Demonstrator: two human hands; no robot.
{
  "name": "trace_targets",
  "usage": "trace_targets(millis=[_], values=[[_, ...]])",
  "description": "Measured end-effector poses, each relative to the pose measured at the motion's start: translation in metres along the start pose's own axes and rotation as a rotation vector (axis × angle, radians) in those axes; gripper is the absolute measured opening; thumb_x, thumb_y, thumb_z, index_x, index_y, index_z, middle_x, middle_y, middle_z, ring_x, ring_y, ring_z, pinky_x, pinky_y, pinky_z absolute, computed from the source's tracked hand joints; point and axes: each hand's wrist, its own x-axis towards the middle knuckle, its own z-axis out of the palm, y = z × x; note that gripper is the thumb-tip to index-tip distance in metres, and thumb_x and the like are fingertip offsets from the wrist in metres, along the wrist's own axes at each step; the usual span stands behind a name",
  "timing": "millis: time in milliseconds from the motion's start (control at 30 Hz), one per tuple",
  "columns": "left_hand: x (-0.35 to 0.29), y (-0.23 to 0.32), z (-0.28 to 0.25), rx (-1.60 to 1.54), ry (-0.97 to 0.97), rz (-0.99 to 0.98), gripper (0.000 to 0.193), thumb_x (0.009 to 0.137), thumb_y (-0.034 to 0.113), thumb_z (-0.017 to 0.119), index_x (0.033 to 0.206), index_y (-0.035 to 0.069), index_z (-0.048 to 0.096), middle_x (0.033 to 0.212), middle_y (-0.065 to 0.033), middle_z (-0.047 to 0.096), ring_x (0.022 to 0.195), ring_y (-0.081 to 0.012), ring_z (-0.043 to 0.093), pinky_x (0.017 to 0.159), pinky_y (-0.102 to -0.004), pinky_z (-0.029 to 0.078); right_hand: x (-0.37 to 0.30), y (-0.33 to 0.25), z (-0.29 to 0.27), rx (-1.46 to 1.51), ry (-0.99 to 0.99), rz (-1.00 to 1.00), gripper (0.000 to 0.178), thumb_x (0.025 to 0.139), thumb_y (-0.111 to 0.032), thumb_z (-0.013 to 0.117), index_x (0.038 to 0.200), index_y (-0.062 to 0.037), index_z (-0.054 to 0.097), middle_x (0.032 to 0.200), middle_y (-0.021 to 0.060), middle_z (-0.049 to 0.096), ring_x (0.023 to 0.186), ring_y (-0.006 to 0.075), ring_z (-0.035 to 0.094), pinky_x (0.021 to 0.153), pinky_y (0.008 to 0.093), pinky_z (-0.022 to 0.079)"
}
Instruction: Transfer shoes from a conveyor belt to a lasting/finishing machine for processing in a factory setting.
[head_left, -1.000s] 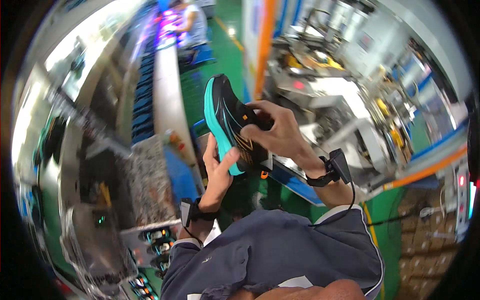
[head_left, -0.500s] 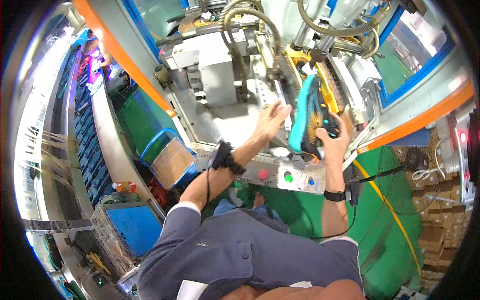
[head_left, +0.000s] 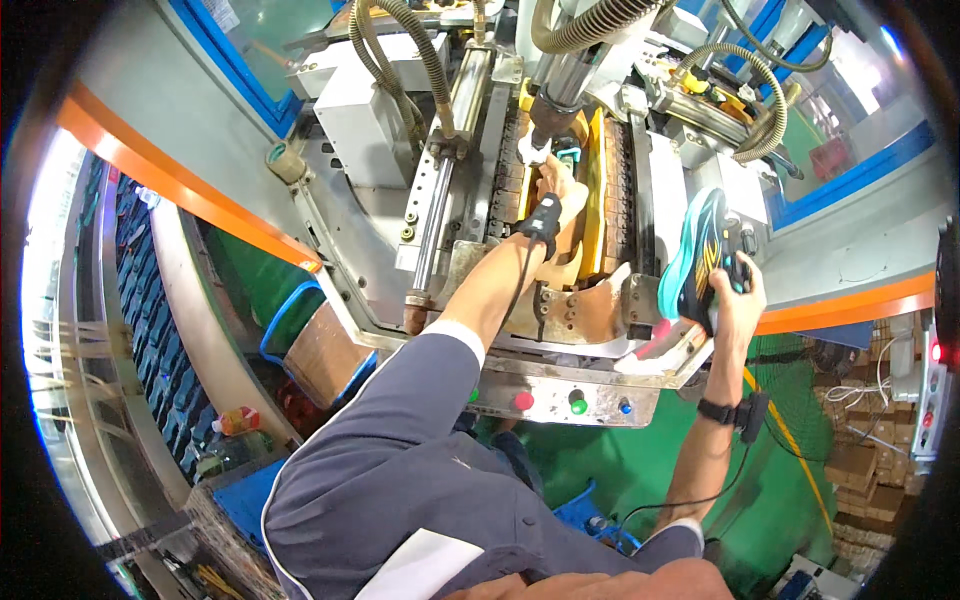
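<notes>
At the left, a wooden-seated stool (head_left: 325,350) stands just outside the orange edge (head_left: 195,190) of the machine. Inside, bare metal shows on the machine bed (head_left: 377,228) between its left edge and a metal rod (head_left: 433,225), with a white block (head_left: 372,125) farther back. The left hand (head_left: 562,192) reaches over the bed's front edge into a yellow-sided mould (head_left: 592,215), close under the press head (head_left: 553,115); whether its fingers grip anything cannot be told. Along the front edge runs a panel (head_left: 545,385) with red, green and blue buttons; any small lettering there is unreadable. Well apart from the left hand, the right hand (head_left: 738,295) is clamped on a black-and-teal shoe (head_left: 690,265), held up by the bed's right front corner, with room between it and the mould. The shoe's long axis runs away from the person, toe outward, teal sole facing left, orange-yellow lines on its side.
</notes>
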Motion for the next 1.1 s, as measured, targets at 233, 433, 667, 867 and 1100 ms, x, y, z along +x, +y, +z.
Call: trace_targets(millis=[233,433,667,867,1100], values=[[-0.091,0.001,-0.15,-1.145,-0.626,-0.495,0.032,0.08,0.006,0.067,0.11,-0.002,0.057,0.101,-0.011,0.065,0.093,-0.0211,0.064,0.075,-0.0393,0.057,0.124,-0.017,0.111,-0.457,-0.334,-0.102,0.061,0.061,-0.031,0.077,0.106,0.007,0.062,0.09,0.0177,0.068,0.084,0.0252,0.065,0.074,0.0334,0.05],[-0.228,-0.055,-0.313,-1.035,-0.383,-0.367,0.062,0.078,0.005,0.068,0.133,-0.004,0.04,0.12,-0.0121,0.056,0.104,-0.0202,0.06,0.088,-0.0326,0.051,0.104,-0.032,0.27,-0.647,-0.524,-0.072,0.048,0.064,-0.028,0.073,0.096,0.0069,0.065,0.097,0.0276,0.066,0.092,0.0386,0.066,0.081,0.04,0.053],[-0.37,-0.099,-0.398,-1.111,0.199,-0.322,0.056,0.081,0.006,0.064,0.131,-0.006,0.043,0.123,-0.0142,0.057,0.109,-0.0222,0.059,0.096,-0.0348,0.047,0.063,0.025,0.355,-0.789,-0.294,-0.151,0.049,0.079,-0.03,0.066,0.107,0.0026,0.042,0.094,0.0252,0.067,0.088,0.0401,0.067,0.075,0.0476,0.055],[-0.448,-0.109,-0.365,-1.188,0.55,-0.43,0.048,0.086,0.005,0.06,0.131,-0.005,0.044,0.12,-0.0137,0.058,0.107,-0.0223,0.06,0.09,-0.0365,0.051,-0.126,-0.066,0.222,-0.221,-0.709,-0.5,0.016,0.087,-0.008,0.057,0.1,-0.0009,0.063,0.095,0.0184,0.065,0.088,0.0355,0.063,0.078,0.0398,0.049],[-0.532,-0.107,-0.317,-1.316,0.772,-0.594,0.041,0.083,0.008,0.064,0.12,-0.009,0.052,0.114,-0.0129,0.061,0.101,-0.0199,0.061,0.088,-0.0339,0.05,-0.297,0.094,0.235,-0.087,-1.239,-0.991,0.014,0.082,-0.007,0.061,0.095,-0.0044,0.064,0.091,0.0138,0.061,0.088,0.032,0.057,0.079,0.0402,0.047]])
